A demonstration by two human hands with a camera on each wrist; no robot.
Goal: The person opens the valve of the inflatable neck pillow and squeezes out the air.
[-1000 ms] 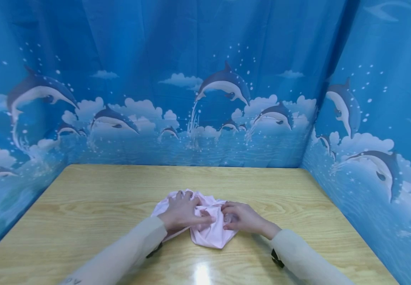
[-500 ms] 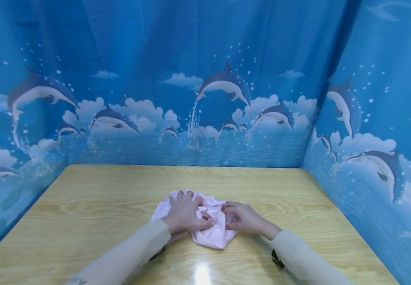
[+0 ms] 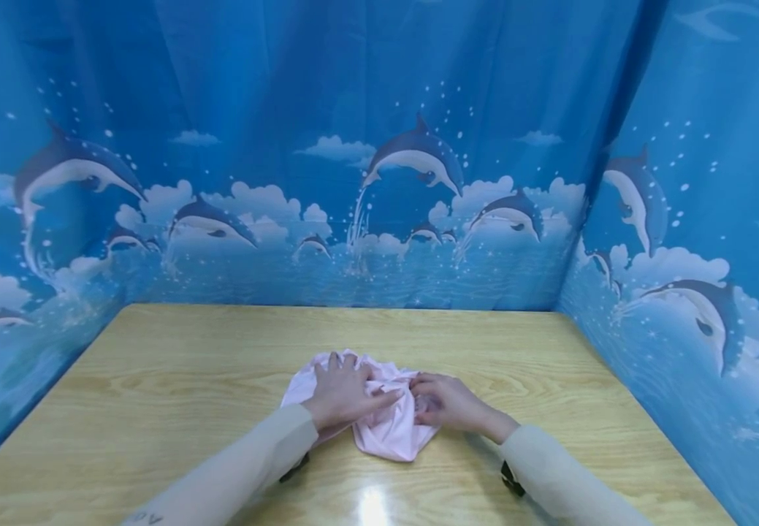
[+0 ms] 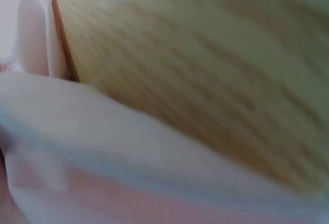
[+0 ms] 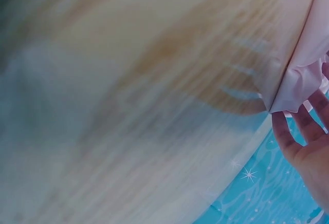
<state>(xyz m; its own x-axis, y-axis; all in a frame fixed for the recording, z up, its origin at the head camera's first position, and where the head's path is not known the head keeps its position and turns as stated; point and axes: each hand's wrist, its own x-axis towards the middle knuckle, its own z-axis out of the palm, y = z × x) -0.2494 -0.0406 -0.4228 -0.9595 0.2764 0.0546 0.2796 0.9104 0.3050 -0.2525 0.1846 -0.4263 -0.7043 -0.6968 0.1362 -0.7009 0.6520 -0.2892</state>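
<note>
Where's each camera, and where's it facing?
Head: on the head, looking forward and down at pink cloth, table and curtain; left hand, right hand, sleeves show.
Left wrist: worn there, facing cloth and table; maybe hand, lower left.
Right wrist: worn there, facing table, cloth and curtain; that hand shows.
Wrist views share cloth and table.

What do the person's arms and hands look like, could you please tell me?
The left sleeve and right sleeve are long and pale cream; dark lettering marks the left one. A small black piece shows at each sleeve's end. The left hand and right hand wear no gloves.
</note>
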